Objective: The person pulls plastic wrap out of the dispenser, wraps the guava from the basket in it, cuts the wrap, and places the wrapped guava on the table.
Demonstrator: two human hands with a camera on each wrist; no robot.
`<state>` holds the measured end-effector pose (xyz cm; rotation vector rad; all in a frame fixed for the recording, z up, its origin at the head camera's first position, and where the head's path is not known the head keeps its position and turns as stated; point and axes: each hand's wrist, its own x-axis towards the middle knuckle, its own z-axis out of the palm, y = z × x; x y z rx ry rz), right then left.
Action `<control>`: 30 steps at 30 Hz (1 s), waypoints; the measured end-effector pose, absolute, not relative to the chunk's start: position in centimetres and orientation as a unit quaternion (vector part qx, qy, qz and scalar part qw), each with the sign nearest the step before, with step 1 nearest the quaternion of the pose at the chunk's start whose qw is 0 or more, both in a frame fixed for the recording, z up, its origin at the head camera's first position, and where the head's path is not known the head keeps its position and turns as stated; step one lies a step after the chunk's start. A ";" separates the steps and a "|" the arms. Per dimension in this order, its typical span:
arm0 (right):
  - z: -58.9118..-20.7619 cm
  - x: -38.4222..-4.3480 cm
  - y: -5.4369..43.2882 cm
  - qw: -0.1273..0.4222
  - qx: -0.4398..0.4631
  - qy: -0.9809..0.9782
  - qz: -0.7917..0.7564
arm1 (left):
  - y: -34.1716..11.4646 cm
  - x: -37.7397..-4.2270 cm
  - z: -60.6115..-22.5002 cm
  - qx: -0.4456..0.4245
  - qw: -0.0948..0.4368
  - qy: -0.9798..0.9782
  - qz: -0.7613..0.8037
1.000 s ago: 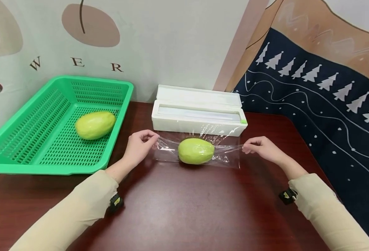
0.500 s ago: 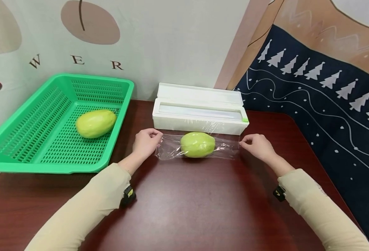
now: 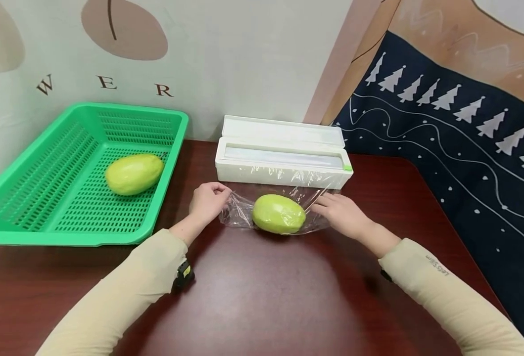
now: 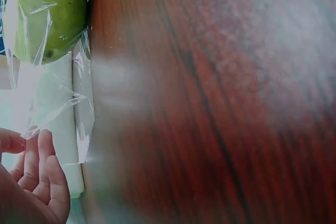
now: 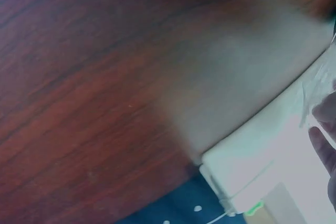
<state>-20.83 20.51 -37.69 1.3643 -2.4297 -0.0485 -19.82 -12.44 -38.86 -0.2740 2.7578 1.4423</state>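
A yellow-green papaya (image 3: 278, 214) lies on the table under clear plastic wrap (image 3: 239, 211), which spreads out on both sides of it. My left hand (image 3: 209, 202) pinches the left end of the wrap between thumb and fingers, and the film stretches from there to the fruit in the left wrist view. Close beside the papaya's right end, my right hand (image 3: 343, 213) holds the film with its fingers pointing left; the fruit partly hides the fingertips' surroundings. In the right wrist view, only a few fingers (image 5: 324, 148) show at the edge, next to the film.
Behind the papaya stands a white wrap box (image 3: 284, 168) with its lid raised and a roll inside. A green basket (image 3: 183, 133) on the left holds another papaya (image 3: 134, 174). The dark red table (image 3: 266, 296) ends at a patterned cloth (image 3: 466, 163) on the right.
My right hand has moved left, from the wrap's far right end to beside the papaya. My left hand first came slightly right, then stayed. The film on the right has slackened and bunched.
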 end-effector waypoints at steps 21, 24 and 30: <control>-37.8 -21.8 22.9 0.128 0.456 -0.880 -0.035 | -12.5 -20.5 -38.3 -0.063 -0.051 0.903 0.421; -37.8 -21.8 22.9 0.126 0.460 -0.878 -0.046 | -12.4 -20.6 -38.3 -0.064 -0.049 0.905 0.418; -37.9 -21.7 22.5 0.106 0.471 -0.874 -0.052 | -12.5 -20.8 -38.4 -0.087 -0.037 0.896 0.433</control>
